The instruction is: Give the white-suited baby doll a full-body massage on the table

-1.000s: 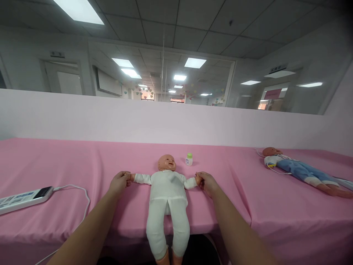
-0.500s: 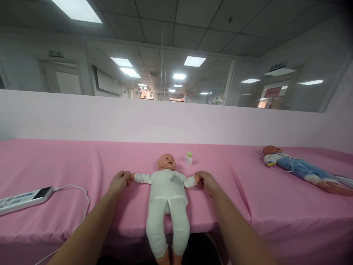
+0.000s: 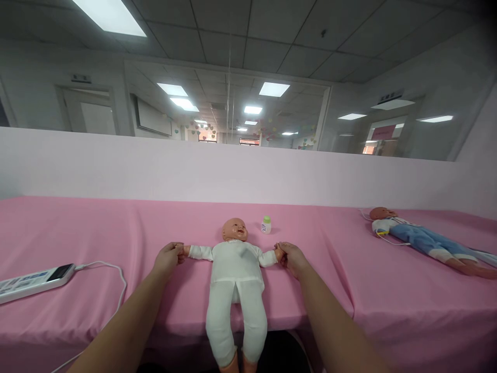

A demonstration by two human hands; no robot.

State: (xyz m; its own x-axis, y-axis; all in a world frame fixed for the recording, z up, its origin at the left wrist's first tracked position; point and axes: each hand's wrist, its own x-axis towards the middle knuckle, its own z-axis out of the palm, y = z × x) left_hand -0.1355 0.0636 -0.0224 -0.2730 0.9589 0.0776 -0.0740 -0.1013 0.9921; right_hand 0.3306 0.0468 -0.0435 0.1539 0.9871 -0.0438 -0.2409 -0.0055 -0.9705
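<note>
— Nothing shifted since the earlier frame; only the view nudged a little.
— Pink table (image 3: 77, 228) first: keep the doll (image 3: 236, 269) flat on its back at the front edge, legs hanging over.
— Left hand (image 3: 167, 257) closed on 1 doll wrist, right hand (image 3: 292, 256) closed on the other. Hold lightly, arms level, clear of the small bottle (image 3: 266, 224).
</note>
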